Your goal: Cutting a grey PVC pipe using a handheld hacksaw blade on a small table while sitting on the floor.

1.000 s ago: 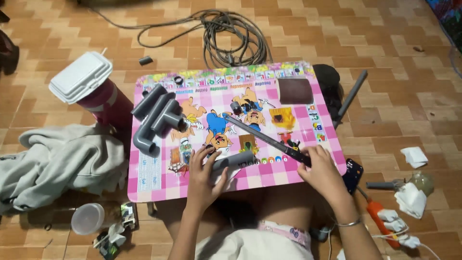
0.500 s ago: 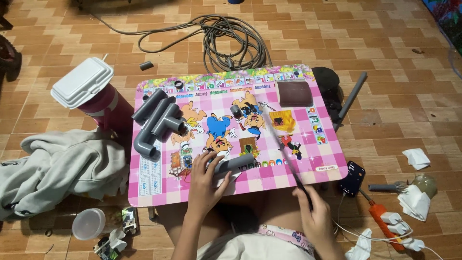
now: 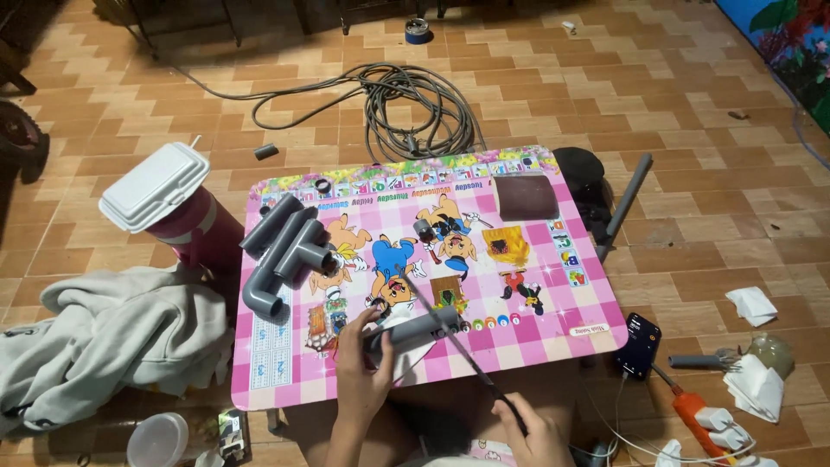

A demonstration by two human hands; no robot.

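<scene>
The left hand grips a short grey pipe piece at the pink table's near edge; the right hand, clasping a thin saw blade, has drawn back toward the body, mid-stroke across the pipe.

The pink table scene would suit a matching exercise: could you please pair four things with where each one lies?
Things:
1. grey pipe piece
2. coiled cable
3. white foam box
4. black phone

Places:
A. on a pink container, left of the pink table
B. on the floor beyond the table
C. on the floor by the table's right corner
D. in the left hand, on the table

Pairs: 1-D, 2-B, 3-A, 4-C
</scene>
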